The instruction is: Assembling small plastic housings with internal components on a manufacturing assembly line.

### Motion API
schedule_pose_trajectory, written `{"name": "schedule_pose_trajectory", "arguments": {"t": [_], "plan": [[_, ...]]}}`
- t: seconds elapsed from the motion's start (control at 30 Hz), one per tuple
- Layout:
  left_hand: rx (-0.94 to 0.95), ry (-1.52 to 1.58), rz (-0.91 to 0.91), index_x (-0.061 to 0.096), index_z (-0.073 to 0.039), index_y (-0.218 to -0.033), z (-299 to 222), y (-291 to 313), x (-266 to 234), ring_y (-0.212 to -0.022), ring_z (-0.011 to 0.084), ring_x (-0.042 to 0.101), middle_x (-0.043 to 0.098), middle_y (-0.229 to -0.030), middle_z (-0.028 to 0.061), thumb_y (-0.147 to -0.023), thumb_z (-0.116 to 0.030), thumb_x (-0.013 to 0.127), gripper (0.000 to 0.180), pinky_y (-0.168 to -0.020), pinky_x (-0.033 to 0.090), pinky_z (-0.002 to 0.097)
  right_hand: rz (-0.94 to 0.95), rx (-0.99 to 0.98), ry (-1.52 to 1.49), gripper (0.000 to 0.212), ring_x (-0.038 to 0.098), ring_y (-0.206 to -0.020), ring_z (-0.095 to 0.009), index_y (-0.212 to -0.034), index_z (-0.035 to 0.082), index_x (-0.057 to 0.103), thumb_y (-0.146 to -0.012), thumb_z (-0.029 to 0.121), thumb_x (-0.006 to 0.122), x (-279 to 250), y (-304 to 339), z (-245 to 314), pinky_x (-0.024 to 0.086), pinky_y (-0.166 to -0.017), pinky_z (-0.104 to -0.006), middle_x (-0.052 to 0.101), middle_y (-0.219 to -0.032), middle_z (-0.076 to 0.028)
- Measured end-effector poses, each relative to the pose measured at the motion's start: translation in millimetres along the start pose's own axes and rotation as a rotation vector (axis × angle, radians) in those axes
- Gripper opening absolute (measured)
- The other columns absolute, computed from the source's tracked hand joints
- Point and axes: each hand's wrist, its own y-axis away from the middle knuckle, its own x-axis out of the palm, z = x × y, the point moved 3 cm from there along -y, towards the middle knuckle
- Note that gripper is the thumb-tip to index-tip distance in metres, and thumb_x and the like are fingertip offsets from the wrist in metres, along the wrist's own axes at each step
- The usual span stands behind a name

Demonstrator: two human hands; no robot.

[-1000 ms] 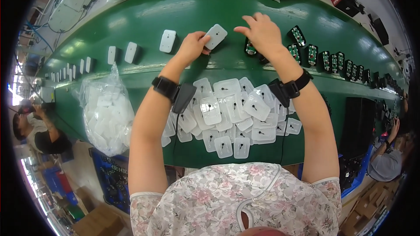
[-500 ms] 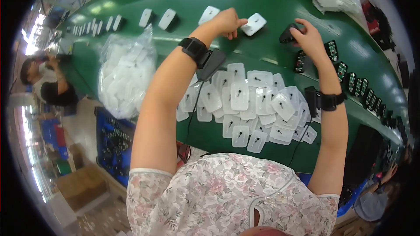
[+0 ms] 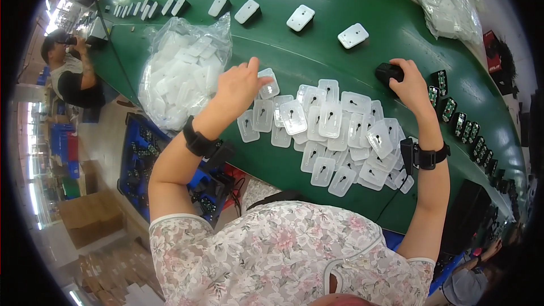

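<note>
My left hand is over the left end of a pile of translucent white covers. Its fingers are apart, and its thumb lies along the edge of one white cover; no firm grip on it shows. Out to the right, my right hand has its fingers curled round a small black housing, held just above the green table. Beyond the hands, a black box with a white cover stands alone, and another white-covered box is to its left.
More white-covered boxes line the far left. A clear bag of white covers lies left of my left hand. Black housings with green circuit boards run down the right side. A plastic bag lies far right; a blue bin stands lower left.
My left hand has left the white-covered box at the far side and come back to the pile's left end. My right hand still holds the black housing. The whole view has shifted slightly.
</note>
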Motion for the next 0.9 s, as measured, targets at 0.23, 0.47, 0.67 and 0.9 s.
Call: {"name": "schedule_pose_trajectory", "arguments": {"t": [0.23, 0.47, 0.67, 0.9], "plan": [[-0.165, 0.028, 0.254, 0.044, 0.000, -0.093, -11, -5, 19, -0.070, 0.0292, 0.064, 0.060, -0.079, 0.0178, -0.075, -0.044, 0.068, 0.054, -0.057, 0.051, 0.0361, -0.049, -0.028, 0.107, 0.036, 0.056, -0.093, -0.032, -0.107, 0.007, 0.055, -0.072, 0.010, 0.062, 8, 5, 5, 0.046, -0.081, -0.0378, 0.054, -0.099, -0.013], [-0.091, 0.014, 0.093, 0.043, 0.002, -0.103, -14, -2, 17, -0.079, 0.0314, 0.060, 0.055, -0.091, 0.0207, -0.076, -0.012, 0.061, 0.035, -0.064, 0.051, 0.0375, -0.074, -0.084, 0.155, 0.036, 0.057, -0.094, -0.032, -0.108, 0.005, 0.055, -0.074, 0.009, 0.064, 6, 5, 6, 0.045, -0.082, -0.0379, 0.057, -0.101, -0.014], [0.263, 0.258, -0.124, 0.041, 0.006, -0.121, -25, -28, 14, -0.093, 0.0299, 0.053, 0.057, -0.097, 0.0151, -0.076, 0.000, 0.051, 0.047, -0.080, 0.045, 0.0373, -0.239, -0.263, -0.097, 0.039, 0.059, -0.096, -0.031, -0.112, 0.003, 0.055, -0.075, 0.003, 0.065, -5, -1, 52, 0.046, -0.085, -0.0339, 0.060, -0.106, -0.015], [0.309, 0.286, 0.069, 0.040, 0.004, -0.126, -17, -30, 27, -0.103, 0.0285, 0.051, 0.056, -0.111, 0.0141, -0.074, 0.000, 0.059, 0.055, -0.089, 0.041, 0.0374, -0.083, -0.426, -0.235, 0.039, 0.058, -0.094, -0.030, -0.110, 0.003, 0.056, -0.073, 0.001, 0.067, 34, -8, 115, 0.046, -0.083, -0.0345, 0.060, -0.104, -0.014]]}}
